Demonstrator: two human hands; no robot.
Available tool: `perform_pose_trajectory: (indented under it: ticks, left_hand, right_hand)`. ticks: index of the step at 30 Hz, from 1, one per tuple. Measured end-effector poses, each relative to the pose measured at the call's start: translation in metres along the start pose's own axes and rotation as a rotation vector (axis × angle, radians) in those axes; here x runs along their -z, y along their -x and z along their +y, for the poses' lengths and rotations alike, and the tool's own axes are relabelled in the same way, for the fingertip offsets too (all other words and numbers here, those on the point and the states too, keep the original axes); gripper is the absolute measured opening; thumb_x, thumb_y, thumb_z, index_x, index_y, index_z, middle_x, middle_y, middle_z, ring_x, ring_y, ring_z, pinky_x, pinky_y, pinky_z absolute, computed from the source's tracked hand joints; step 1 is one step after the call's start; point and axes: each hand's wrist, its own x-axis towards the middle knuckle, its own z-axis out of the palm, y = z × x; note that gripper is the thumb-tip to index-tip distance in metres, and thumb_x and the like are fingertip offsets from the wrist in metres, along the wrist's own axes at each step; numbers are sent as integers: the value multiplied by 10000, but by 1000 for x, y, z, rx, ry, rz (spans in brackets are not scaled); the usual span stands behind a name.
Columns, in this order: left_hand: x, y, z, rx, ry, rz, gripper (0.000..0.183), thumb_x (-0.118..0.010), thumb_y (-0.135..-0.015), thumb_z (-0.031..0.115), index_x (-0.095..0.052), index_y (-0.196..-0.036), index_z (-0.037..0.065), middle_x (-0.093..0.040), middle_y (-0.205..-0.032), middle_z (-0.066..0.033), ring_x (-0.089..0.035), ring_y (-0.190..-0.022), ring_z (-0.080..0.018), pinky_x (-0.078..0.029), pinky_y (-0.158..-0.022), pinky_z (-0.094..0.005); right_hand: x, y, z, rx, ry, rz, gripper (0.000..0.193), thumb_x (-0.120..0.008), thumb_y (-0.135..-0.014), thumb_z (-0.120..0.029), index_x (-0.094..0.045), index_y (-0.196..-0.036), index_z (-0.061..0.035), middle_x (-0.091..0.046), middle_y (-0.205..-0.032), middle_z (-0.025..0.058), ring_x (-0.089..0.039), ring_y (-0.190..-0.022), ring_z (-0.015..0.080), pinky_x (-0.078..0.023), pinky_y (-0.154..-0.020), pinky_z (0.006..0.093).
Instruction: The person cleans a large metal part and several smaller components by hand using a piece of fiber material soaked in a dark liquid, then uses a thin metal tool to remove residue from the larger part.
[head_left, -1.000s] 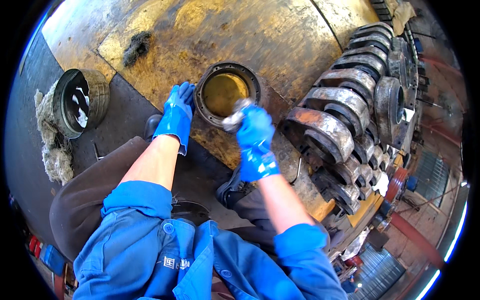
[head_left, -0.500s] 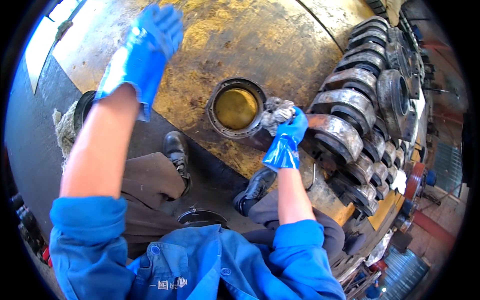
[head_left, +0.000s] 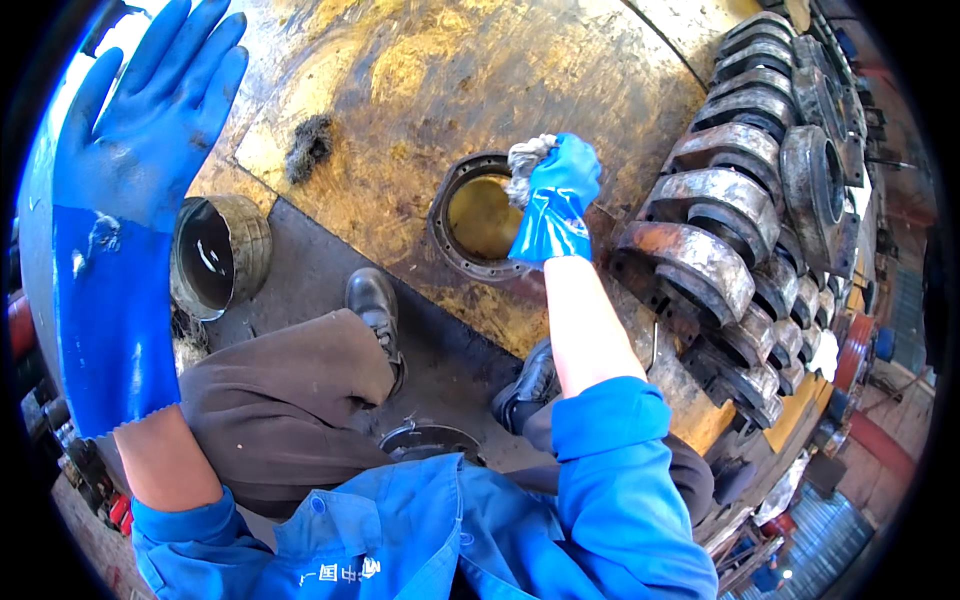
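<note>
My right hand (head_left: 562, 185), in a shiny blue glove, is closed round a grey rag (head_left: 527, 165) at the upper right rim of a round metal ring (head_left: 441, 225). The ring lies on a stained yellow metal plate (head_left: 380, 215); small holes run round its flange, and yellowish surface shows inside it. My left hand (head_left: 150, 130), also gloved in blue, is raised at the upper left with fingers spread and nothing in it. Smudges mark its palm. A dark fibrous wad (head_left: 310, 148) lies on the plate to the right of that hand.
A large crankshaft (head_left: 715, 200) with heavy worn webs stretches along the right side. At the left stands an open round tin (head_left: 250, 250) with dark liquid inside. My boots (head_left: 373, 310) are below the ring, beside the plate's edge. Another round container (head_left: 430, 430) sits between my legs.
My left hand has swung left and closer, uncovering the dark wad and the tin. My right hand has moved the rag from beside the ring up onto its upper right rim.
</note>
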Motion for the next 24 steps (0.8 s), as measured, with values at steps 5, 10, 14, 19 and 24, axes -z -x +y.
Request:
perform_pose_trajectory:
  ticks: [5,10,14,19,24]
  left_hand:
    - [-13,0,-16,7,21,26,621,-433,-1046,221,-268,-1567,-73,-212,-1650,-303,-195,-1547,-444,-229,-1259,-567]
    - [-15,-25,-54,32,113,2,534,-487,-1044,369,-496,-1413,-17,-475,-1475,-241,-429,-1394,-405,-387,-1149,-514]
    - [-22,-21,-45,-95,122,156,451,-534,-1014,410,-719,-1149,22,-714,-1198,-213,-672,-1115,-387,-561,-943,-487]
    - [1,-43,-65,-2,223,162,438,-542,-1016,415,-737,-1026,23,-724,-1147,-214,-697,-984,-366,-583,-847,-448]
    - [5,-78,-99,36,236,194,438,-538,-1018,413,-733,-1034,21,-725,-1145,-214,-698,-983,-363,-585,-847,-447]
  right_hand:
    - [-19,52,-85,159,340,-369,196,-536,-922,-121,-691,-877,-10,-719,-765,135,-722,-706,272,-579,-628,432]
    - [-6,108,-52,125,316,-612,213,-566,-874,-18,-754,-966,-55,-751,-949,164,-744,-930,275,-598,-799,402]
    - [22,140,-105,414,721,-1223,310,-598,-901,-60,-722,-1185,-66,-718,-1205,141,-672,-1161,342,-570,-940,448]
    - [77,45,-98,597,767,-1109,248,-652,-873,-206,-740,-1103,-177,-746,-1105,117,-728,-1026,319,-601,-868,435]
    - [161,-17,25,685,866,-478,198,-609,-885,-179,-693,-1054,-120,-709,-1071,122,-683,-984,364,-572,-797,502]
